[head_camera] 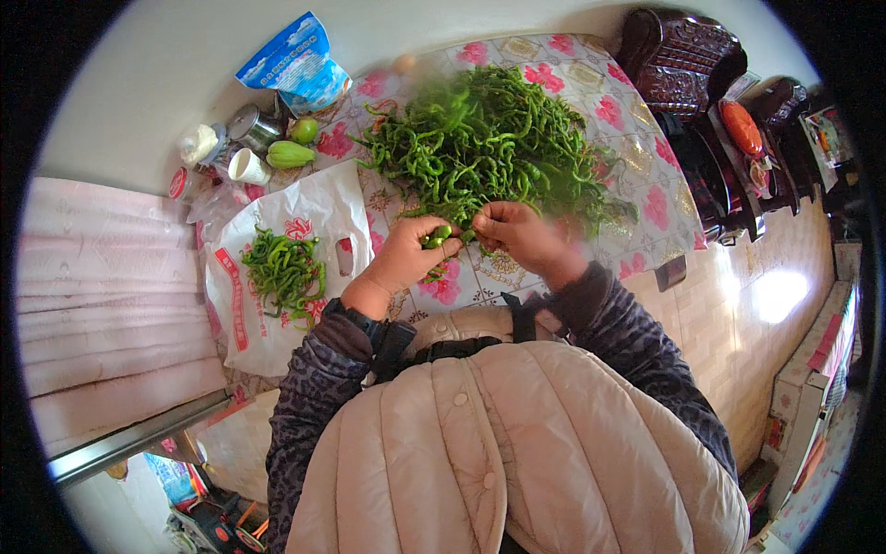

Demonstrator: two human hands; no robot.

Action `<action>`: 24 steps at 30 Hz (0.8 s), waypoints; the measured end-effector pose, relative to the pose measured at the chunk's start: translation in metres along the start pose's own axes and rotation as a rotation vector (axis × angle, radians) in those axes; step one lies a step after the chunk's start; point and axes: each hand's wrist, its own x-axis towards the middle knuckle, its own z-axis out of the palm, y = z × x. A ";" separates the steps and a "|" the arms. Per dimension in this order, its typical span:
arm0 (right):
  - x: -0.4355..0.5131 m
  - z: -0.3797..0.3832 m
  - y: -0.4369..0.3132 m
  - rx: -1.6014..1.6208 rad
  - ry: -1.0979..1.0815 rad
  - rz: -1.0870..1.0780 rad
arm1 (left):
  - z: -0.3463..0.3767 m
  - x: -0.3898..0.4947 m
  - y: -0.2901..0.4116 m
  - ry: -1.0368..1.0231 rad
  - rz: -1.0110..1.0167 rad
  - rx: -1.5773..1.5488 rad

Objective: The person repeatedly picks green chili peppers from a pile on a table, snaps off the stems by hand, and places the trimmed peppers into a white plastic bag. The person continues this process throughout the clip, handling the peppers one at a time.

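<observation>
A large heap of thin, curled green chili peppers covers much of the flowered tablecloth before me. At the heap's near edge, my left hand is closed around a few green peppers. My right hand meets it there, with thumb and forefinger pinched at the end of a pepper. To the left, a white plastic bag with red print lies flat on the table. A smaller pile of green peppers rests on that bag.
Behind the bag stand a paper cup, a metal canister, a chayote-like green vegetable, a round green fruit and a blue pouch. A pink curtain hangs at the left. Carved dark wooden furniture stands at the right.
</observation>
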 end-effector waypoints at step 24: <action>-0.001 -0.077 -0.005 -1.138 0.591 -0.073 | -0.177 -0.094 -0.127 0.439 -0.388 1.070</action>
